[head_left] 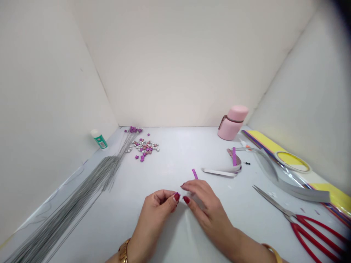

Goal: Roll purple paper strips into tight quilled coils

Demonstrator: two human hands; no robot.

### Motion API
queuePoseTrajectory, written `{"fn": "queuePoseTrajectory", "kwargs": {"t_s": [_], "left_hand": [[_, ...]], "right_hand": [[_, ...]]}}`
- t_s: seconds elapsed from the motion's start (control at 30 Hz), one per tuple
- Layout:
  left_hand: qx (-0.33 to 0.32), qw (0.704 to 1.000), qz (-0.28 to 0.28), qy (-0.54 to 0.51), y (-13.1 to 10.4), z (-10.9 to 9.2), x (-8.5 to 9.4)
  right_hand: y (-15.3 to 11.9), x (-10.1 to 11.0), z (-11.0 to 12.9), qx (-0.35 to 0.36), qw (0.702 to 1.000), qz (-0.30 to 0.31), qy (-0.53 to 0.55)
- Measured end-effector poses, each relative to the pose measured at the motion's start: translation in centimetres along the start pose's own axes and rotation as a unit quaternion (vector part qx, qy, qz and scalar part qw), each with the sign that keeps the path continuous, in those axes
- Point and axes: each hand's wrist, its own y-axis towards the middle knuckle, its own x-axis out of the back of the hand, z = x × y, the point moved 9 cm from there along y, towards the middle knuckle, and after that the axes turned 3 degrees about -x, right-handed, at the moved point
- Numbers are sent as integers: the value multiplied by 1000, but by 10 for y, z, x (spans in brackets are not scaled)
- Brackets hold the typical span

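Purple piece (178, 193): shaping apparently in hand. Left hand (157, 209): grip clamped on it. Right hand (208, 208): grip apart, nearby; further shaping likely requires closing it.

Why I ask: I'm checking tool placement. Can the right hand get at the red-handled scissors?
Probably yes: the right hand looks open, and nothing appears to block its way to the scissors.

purple piece (177, 194) | tiny, partly covered | in left-hand grip (158, 209) | purple strip (194, 174) | narrow, slanted | beside right hand (210, 210)
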Motion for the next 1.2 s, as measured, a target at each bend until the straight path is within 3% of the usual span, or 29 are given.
{"fn": "queuePoseTrajectory", "kwargs": {"t_s": [0.17, 0.27, 0.37, 0.67, 0.97, 1.2], "left_hand": [[15, 1000, 13, 0, 0, 1, -2], [10, 1000, 18, -2, 2, 1, -3], [8, 1000, 22, 0, 3, 1, -3], [-9, 999, 47, -2, 1, -2, -5], [-6, 999, 46, 1, 6, 4, -4], [-7, 999, 51, 14, 6, -1, -2]], "right_hand": [[-5, -24, -20, -133, 982, 104, 79], [-12, -36, -32, -242, 939, 131, 206], [-17, -44, -38, -304, 896, 137, 293], [-17, -44, -42, -331, 871, 117, 342], [-21, -50, -44, -325, 871, 146, 339], [-18, -43, -43, -329, 885, 139, 297]]}}
